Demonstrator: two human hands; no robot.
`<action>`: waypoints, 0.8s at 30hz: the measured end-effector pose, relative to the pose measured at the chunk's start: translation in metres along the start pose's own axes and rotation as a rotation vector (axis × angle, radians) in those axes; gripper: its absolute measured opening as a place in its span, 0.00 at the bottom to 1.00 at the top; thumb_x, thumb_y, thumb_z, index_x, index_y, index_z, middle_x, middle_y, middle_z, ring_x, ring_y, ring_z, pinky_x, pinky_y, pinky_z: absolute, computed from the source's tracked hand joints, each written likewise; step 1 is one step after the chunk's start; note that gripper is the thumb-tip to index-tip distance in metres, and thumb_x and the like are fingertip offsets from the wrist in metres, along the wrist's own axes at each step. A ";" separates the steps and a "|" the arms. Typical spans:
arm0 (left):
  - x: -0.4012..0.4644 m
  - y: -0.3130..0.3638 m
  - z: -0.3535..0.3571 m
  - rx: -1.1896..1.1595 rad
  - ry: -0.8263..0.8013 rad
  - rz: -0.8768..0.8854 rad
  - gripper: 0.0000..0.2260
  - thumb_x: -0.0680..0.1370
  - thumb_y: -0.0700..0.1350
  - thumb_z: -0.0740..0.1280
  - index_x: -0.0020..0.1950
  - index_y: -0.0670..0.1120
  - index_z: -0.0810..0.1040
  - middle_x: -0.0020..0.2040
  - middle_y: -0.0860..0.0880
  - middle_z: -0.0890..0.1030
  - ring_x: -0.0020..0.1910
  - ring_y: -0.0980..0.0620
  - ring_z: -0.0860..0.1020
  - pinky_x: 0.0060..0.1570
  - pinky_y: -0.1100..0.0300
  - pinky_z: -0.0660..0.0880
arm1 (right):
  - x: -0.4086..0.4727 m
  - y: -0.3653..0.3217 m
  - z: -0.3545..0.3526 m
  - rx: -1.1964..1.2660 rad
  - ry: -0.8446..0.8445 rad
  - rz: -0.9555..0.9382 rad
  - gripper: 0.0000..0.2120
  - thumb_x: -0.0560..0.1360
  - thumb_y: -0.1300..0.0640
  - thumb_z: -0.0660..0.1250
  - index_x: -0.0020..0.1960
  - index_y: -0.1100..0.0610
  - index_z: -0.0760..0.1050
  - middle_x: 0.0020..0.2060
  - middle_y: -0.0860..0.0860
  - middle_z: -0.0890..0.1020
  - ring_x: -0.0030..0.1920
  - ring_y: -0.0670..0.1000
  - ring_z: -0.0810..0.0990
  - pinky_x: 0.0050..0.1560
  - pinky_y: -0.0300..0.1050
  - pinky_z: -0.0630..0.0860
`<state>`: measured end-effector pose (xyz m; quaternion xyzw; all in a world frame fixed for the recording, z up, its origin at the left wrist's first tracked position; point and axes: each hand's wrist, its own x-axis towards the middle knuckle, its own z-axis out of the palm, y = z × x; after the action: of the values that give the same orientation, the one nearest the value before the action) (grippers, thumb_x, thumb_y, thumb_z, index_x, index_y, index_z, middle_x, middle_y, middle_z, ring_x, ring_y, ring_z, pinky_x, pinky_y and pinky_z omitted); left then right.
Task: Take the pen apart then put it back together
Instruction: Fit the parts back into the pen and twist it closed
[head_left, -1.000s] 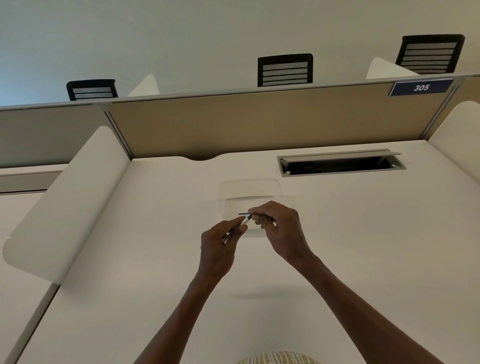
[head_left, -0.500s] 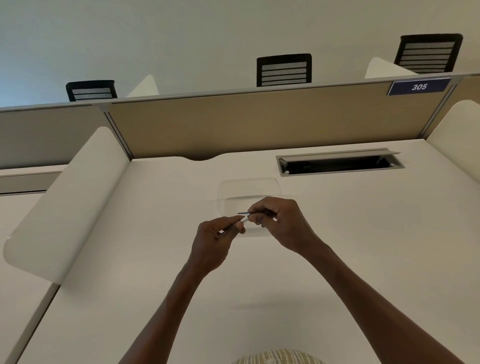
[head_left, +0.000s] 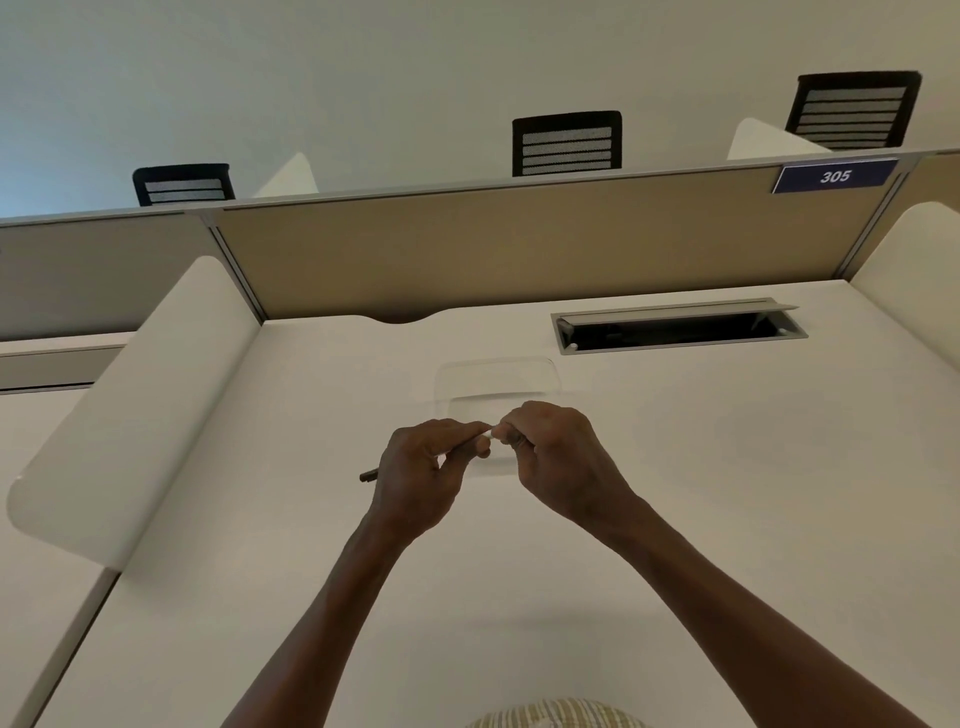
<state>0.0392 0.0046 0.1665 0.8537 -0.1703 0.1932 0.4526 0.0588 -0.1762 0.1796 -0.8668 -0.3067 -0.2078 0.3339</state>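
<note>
Pen (head_left: 370, 475) pinched in my left hand (head_left: 421, 467), right hand (head_left: 550, 452) closed on its pale end; I judge disassembly barely begun

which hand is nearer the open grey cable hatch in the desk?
Right. The right hand sits below and left of the open grey cable hatch; the left hand is further left, holding the thin dark pen.
</note>
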 end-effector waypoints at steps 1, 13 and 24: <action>0.002 0.000 -0.001 0.007 0.003 0.010 0.06 0.77 0.43 0.70 0.51 0.48 0.86 0.40 0.57 0.85 0.40 0.57 0.82 0.40 0.59 0.76 | 0.001 0.000 0.001 0.012 0.000 0.022 0.10 0.77 0.61 0.62 0.40 0.63 0.77 0.32 0.56 0.80 0.32 0.56 0.76 0.32 0.53 0.74; 0.009 -0.011 -0.008 0.108 -0.206 0.000 0.05 0.78 0.44 0.69 0.47 0.50 0.85 0.39 0.57 0.84 0.37 0.55 0.79 0.37 0.55 0.75 | -0.006 0.007 -0.002 0.146 -0.255 0.194 0.18 0.81 0.45 0.52 0.37 0.51 0.68 0.32 0.46 0.73 0.34 0.48 0.71 0.33 0.40 0.66; 0.007 -0.007 -0.005 0.061 -0.189 -0.019 0.06 0.78 0.45 0.68 0.45 0.49 0.85 0.36 0.58 0.82 0.29 0.60 0.72 0.32 0.71 0.64 | -0.009 0.007 -0.005 -0.168 -0.165 -0.038 0.12 0.81 0.54 0.59 0.40 0.55 0.68 0.31 0.45 0.71 0.29 0.50 0.65 0.28 0.46 0.63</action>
<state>0.0479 0.0124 0.1676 0.8833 -0.1981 0.1123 0.4099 0.0560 -0.1875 0.1746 -0.8999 -0.3309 -0.1672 0.2296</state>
